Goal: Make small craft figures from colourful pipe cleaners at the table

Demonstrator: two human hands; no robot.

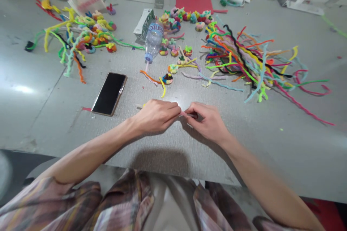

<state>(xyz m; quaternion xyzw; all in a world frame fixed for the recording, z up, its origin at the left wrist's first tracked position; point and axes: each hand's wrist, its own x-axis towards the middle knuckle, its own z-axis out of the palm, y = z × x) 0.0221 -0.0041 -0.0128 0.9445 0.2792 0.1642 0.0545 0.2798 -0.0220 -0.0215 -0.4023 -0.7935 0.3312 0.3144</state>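
My left hand (158, 115) and my right hand (206, 120) meet just above the grey table (48, 90) near its front edge. Both have their fingers pinched together on a thin pink pipe cleaner (185, 114), of which only a short piece shows between the fingertips. A small yellow end pokes out to the left of my left hand. A little beyond my hands lie a coiled multicoloured pipe-cleaner piece (167, 78) and loose orange and yellow strands.
A black phone (109, 93) lies face up at left. A clear water bottle (153, 40) lies on its side at centre. A big pile of loose coloured pipe cleaners (252, 61) spreads at right. Finished coiled pieces (184, 18) cluster at the back, more pipe cleaners (81, 36) at back left.
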